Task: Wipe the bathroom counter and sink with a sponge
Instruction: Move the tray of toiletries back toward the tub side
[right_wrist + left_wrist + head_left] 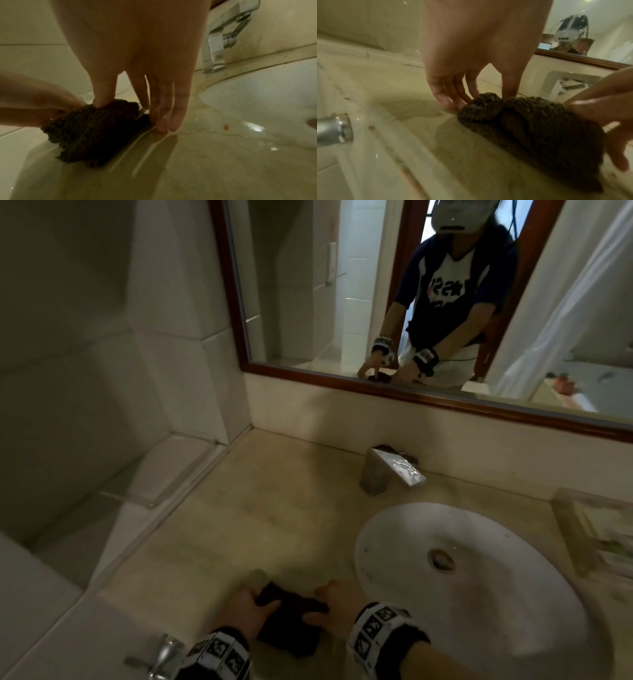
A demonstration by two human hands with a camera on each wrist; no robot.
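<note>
Both hands on the dark sponge (pixel 291 623) at the counter's (pixel 274 508) near edge: left hand (pixel 245 609) pinches its left end, right hand (pixel 337 601) fingertips hold the right. Looks like bunching up before wiping. Next likely one-hand grip, then sweep toward sink (pixel 462 594) and faucet (pixel 390 470).

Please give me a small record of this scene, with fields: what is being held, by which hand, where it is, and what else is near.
item: dark sponge, rough texture, lying on the counter
left hand: fingers pinch the sponge's far left end
right hand: thumb presses on the sponge top, fingers reach down at its right side
location: front part of the counter, left of the sink
counter state: wet film visible near the sponge
nearby: faucet behind the sink; mirror above; clear tray at right
sink: white, oval, not touched by either hand
</note>
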